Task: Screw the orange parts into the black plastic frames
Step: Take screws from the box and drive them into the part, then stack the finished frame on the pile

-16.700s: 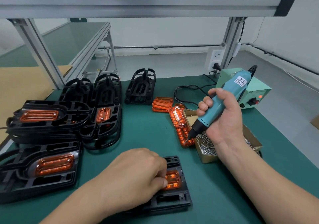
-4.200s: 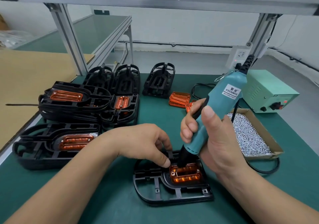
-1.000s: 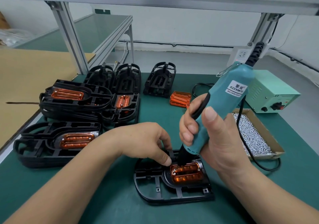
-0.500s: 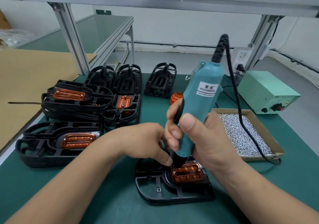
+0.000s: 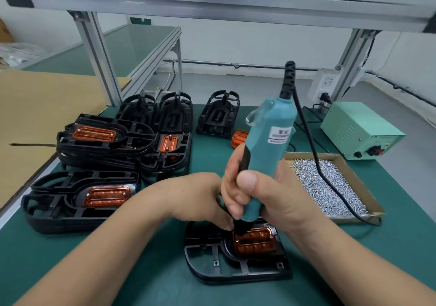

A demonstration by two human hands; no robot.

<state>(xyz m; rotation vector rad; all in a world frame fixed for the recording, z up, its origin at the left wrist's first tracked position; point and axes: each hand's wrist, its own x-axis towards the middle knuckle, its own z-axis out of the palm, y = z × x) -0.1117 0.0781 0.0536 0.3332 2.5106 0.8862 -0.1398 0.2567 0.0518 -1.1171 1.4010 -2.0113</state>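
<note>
Head view: the teal screwdriver (image 5: 271,145), tilted rightward a second ago, now stands nearly upright in the right hand (image 5: 264,192), whose fingers wrap its barrel. Its bit meets the far left corner of the orange part (image 5: 256,241), which sits in the black frame (image 5: 224,265) on the desk (image 5: 165,282). The left hand (image 5: 200,197) stays curled at the frame's far edge beside the bit; whether it pinches anything cannot be told. To the left, three finished frames (image 5: 59,202) show orange inserts. Behind are three empty stacks (image 5: 219,117), and to the right one screw box (image 5: 359,183).

Looks like a factory assembly station: green anti-static mat (image 5: 70,253) on an aluminium-profile bench frame (image 5: 96,55), cardboard tray of loose silver screws (image 5: 330,187), pale green power-supply box (image 5: 356,131).
</note>
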